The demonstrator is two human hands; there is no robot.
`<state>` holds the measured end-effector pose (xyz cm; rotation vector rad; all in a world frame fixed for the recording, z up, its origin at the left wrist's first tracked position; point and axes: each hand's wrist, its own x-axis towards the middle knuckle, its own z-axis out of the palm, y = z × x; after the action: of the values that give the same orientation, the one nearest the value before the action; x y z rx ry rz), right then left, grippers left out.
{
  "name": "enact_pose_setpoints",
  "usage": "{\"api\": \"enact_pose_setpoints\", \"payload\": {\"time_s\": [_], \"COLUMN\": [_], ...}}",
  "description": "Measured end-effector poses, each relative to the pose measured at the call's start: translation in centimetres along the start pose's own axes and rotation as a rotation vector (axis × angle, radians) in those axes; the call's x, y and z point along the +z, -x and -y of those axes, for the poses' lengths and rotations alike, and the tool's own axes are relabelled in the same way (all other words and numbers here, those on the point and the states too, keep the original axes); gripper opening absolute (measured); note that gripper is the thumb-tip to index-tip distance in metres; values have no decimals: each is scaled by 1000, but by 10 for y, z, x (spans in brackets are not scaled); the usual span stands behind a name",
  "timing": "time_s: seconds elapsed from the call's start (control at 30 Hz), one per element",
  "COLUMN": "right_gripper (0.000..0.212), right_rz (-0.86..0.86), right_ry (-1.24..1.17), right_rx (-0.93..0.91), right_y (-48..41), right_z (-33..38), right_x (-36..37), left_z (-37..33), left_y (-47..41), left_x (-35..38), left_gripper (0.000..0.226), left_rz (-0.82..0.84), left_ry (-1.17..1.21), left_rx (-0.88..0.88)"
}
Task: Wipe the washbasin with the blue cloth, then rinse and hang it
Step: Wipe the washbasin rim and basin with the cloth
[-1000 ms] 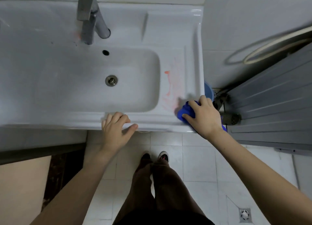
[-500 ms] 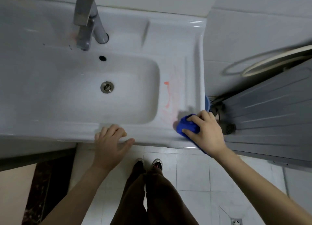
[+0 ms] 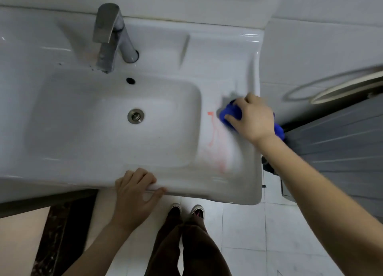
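The white washbasin (image 3: 223, 54) fills the upper left, with a bowl and drain (image 3: 135, 116) in the middle. On its flat right ledge runs a red smear (image 3: 213, 138). My right hand (image 3: 253, 118) presses the bunched blue cloth (image 3: 231, 113) onto that ledge, just right of the smear's top end; part of the cloth shows behind my wrist. My left hand (image 3: 137, 192) grips the basin's front rim, fingers over the edge, thumb underneath.
A grey metal tap (image 3: 112, 39) stands at the back of the bowl, with an overflow hole (image 3: 130, 80) below it. A grey ribbed panel (image 3: 339, 143) and a pale hose loop (image 3: 348, 88) lie to the right. White floor tiles and my shoes (image 3: 186, 210) are below.
My right hand has slid the blue cloth from the front right corner of the ledge toward the back, up beside the red smear. My left hand stays on the front rim.
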<state>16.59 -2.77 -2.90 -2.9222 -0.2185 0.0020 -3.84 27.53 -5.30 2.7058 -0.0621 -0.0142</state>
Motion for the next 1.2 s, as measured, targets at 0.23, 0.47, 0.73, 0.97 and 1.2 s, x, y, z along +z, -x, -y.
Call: {"api": "enact_pose_setpoints", "payload": {"time_s": [0.23, 0.47, 0.73, 0.97, 1.2], "right_gripper": [50, 52, 42, 58, 49], "right_rz": [336, -33, 238, -64, 125], "right_ry": [-236, -229, -327, -186, -258], "right_rx": [-220, -3, -355, -113, -219], "right_y": [107, -93, 81, -105, 20], "right_z": [46, 58, 70, 36, 65], "right_x": [10, 49, 41, 48, 44], "left_z": [-3, -1, 0, -1, -1], "left_y": [1, 1, 2, 0, 0], "left_x": [-2, 2, -2, 2, -3], "left_gripper": [29, 26, 28, 29, 28], "left_rz": [30, 7, 44, -7, 30], "left_ry": [-8, 16, 31, 3, 17], "left_rx": [-25, -26, -26, -19, -36]}}
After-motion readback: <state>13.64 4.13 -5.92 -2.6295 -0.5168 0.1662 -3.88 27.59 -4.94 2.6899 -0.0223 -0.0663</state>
